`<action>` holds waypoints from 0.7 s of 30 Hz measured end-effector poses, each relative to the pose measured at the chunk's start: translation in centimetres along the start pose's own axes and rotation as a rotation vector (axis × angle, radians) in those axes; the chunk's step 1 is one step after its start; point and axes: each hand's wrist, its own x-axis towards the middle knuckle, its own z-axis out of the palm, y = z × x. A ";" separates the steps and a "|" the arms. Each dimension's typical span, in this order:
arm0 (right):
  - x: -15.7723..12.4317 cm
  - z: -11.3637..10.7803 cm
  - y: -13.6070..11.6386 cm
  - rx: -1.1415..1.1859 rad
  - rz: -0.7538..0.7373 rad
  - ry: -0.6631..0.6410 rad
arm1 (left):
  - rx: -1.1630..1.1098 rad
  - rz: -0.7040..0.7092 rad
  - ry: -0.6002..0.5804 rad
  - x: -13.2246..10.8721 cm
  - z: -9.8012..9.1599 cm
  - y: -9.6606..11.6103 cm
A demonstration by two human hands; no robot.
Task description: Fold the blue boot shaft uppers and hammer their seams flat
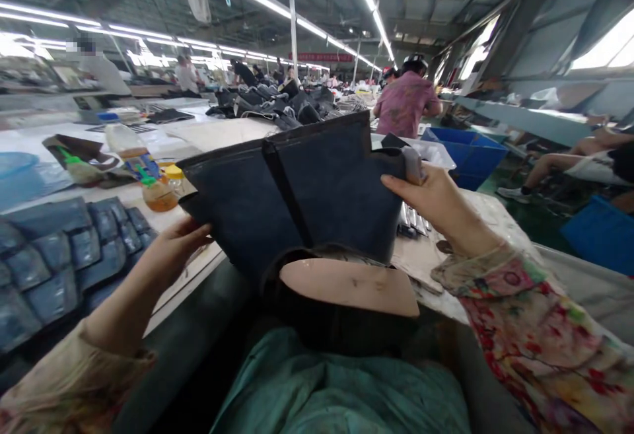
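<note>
A large dark blue sheet-like piece (331,189) with black edging and a black strip down it is held up in front of me, spread between both hands. My left hand (185,239) pinches its lower left edge. At its upper right corner my right hand (421,199) grips it, thumb stretched along the front; a pale greyish object shows by the fingers, and I cannot make out what it is. Below the piece, close to my lap, lies a flat tan board (351,285) with a rounded left end, partly covered by the piece's lower edge.
Blue pocket-like pieces (64,249) lie overlapped at left. Behind them stand a glue bottle with a green tip (158,193) and a light blue basin (20,176). Dark pieces (282,104) are heaped further back. A blue bin (463,153) stands right, near a person in a pink shirt (406,100).
</note>
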 end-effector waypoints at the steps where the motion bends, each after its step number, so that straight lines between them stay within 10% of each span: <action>1: 0.0 0.1 -0.1 -0.028 0.000 -0.043 | -0.026 -0.026 -0.019 -0.4 0.2 -0.8; 13: 0.0 -0.2 -1.8 -0.202 -0.010 -0.238 | -0.117 -0.218 -0.144 -0.6 3.4 -6.5; 21: -4.0 -4.0 8.8 -0.493 0.407 -0.523 | -0.053 -0.589 -0.532 -4.6 9.5 -11.1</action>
